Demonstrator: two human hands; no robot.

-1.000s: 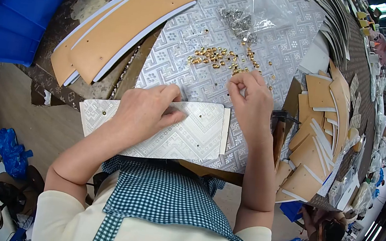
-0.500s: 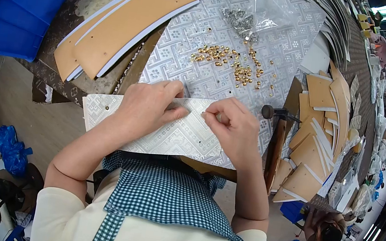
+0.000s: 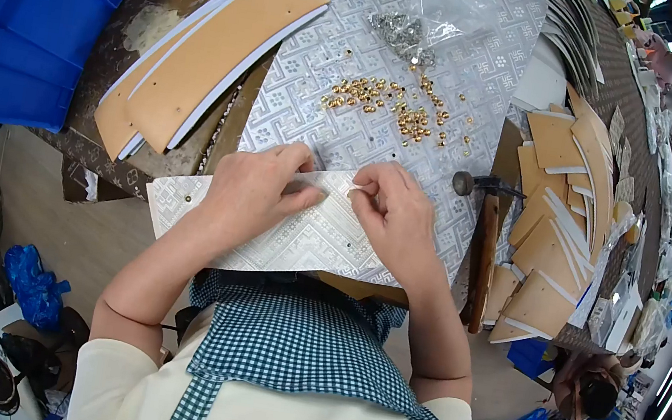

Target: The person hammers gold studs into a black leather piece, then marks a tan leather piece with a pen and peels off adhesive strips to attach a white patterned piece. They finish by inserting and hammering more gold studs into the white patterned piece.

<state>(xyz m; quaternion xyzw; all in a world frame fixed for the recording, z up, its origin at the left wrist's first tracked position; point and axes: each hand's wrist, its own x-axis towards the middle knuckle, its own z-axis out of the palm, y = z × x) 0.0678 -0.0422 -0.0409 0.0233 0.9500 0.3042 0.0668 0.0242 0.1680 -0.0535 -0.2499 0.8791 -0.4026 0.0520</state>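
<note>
A pale silver panel [image 3: 280, 241] with an embossed geometric pattern lies across the table's front edge, in front of my body. My left hand [image 3: 257, 190] grips its far edge, thumb on top and fingers curled over the far side. At the panel's right part, my right hand [image 3: 397, 219] is closed with thumb and fingertips pinched; whatever is between them is too small to make out. A round metal stud [image 3: 188, 199] sits at the panel's left end. Beyond my hands, small gold studs [image 3: 413, 122] are scattered on the patterned sheet [image 3: 291, 101].
A clear plastic bag [image 3: 455, 3] spills small silver pieces [image 3: 403, 37] at the back. A hammer [image 3: 482, 256] lies at the right, beside piled tan pieces [image 3: 551, 240]. Curved tan panels [image 3: 220, 56] and a blue bin [image 3: 44, 23] stand left. Another person [image 3: 590, 388] is at lower right.
The camera view has shifted slightly, so the table things appear a little to the left. Both hands stay at the panel; my right fingertips have moved slightly towards its far edge.
</note>
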